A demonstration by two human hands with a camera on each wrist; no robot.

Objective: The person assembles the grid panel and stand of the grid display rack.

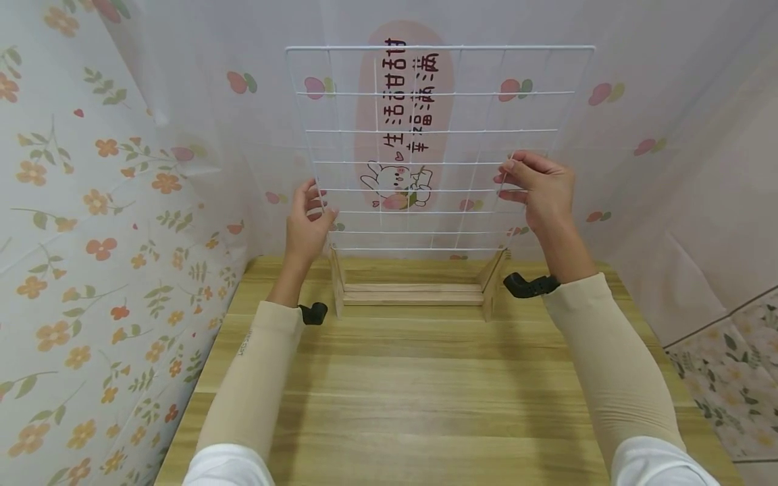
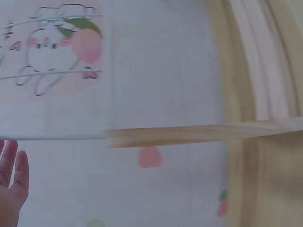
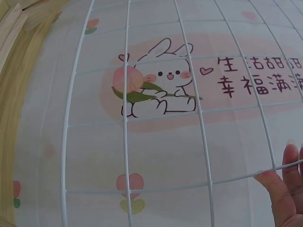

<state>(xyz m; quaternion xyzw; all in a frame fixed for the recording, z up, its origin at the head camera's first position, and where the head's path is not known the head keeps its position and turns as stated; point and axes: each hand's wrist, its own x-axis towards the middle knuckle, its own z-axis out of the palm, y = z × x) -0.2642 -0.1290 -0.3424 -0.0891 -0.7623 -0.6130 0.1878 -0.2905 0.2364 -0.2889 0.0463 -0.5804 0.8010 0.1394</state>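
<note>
A white wire grid panel (image 1: 440, 48) stands upright above a low wooden stand (image 1: 413, 298), its bottom edge overlapping the tops of the stand's side pieces in the head view. My left hand (image 1: 308, 223) holds the panel's left edge low down, with the thumb in front. On the opposite edge, somewhat higher, my right hand (image 1: 547, 189) pinches the wire between thumb and fingers. The left wrist view shows the fingers (image 2: 20, 177) right at the panel's edge wire, near the end of a wooden side piece (image 2: 165, 135). In the right wrist view the thumb and fingertips meet a wire.
The stand sits at the back of a wood-grain table (image 1: 389, 391). Behind it hangs a pale curtain (image 1: 255, 135) with a bunny print and lettering. A flowered curtain (image 1: 91, 270) borders the left side. Each wrist carries a black camera mount (image 1: 525, 285).
</note>
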